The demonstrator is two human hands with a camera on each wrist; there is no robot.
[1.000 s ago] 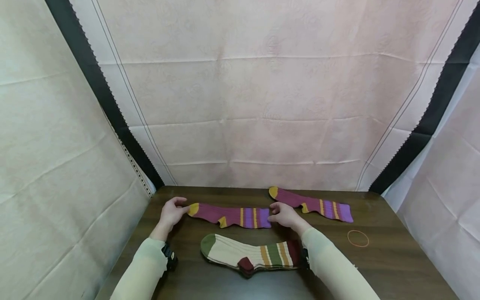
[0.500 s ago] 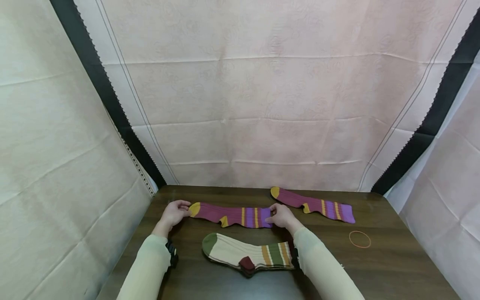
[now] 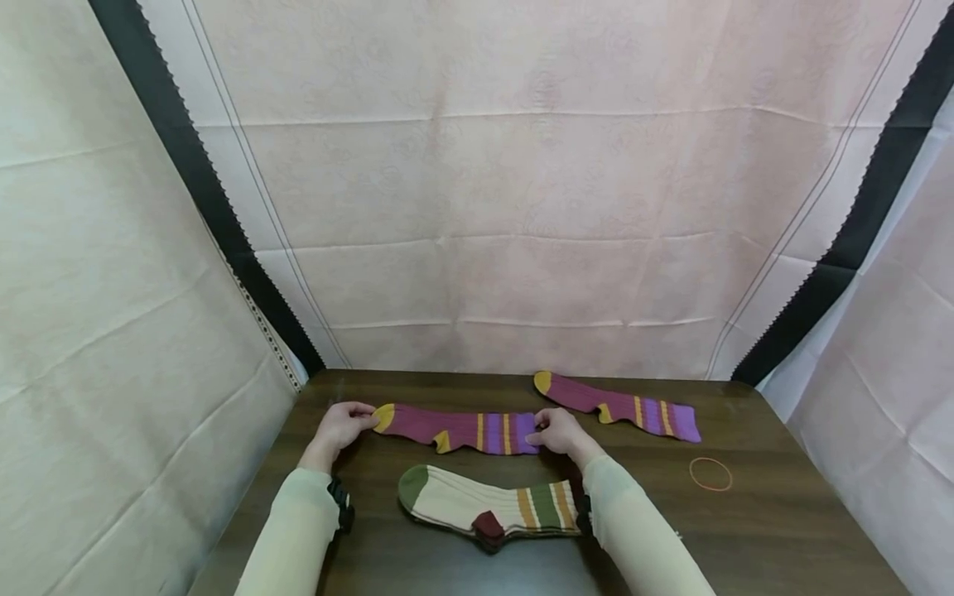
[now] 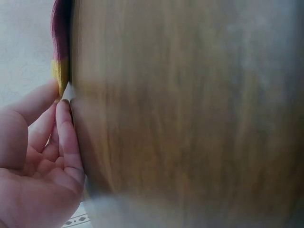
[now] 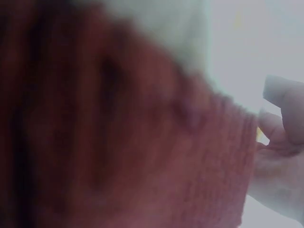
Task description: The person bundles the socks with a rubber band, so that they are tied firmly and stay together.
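- Pinched the yellow toe of the left maroon sock (image 3: 458,426) between thumb and fingers of the left hand (image 3: 341,426).
- Pinched also its purple cuff with the right hand (image 3: 561,432), judging from the head view; impossible to tell how firmly.
- Found this sock lengthwise between both hands, on or just above the counter (image 3: 790,513), behind the cream socks (image 3: 484,497).
- Noticed the right maroon sock (image 3: 585,397) just beyond the right hand.
- Risked an uneven stretch of the knit, in case of pulling one end harder.
- Risked losing the toe, because of so little fabric between the fingertips.
- Risked nudging the right maroon sock with the right hand, because of the small gap.
- Risked dragging the cream socks askew, because of the right sleeve (image 3: 633,521) and wrist so close to their cuff end.
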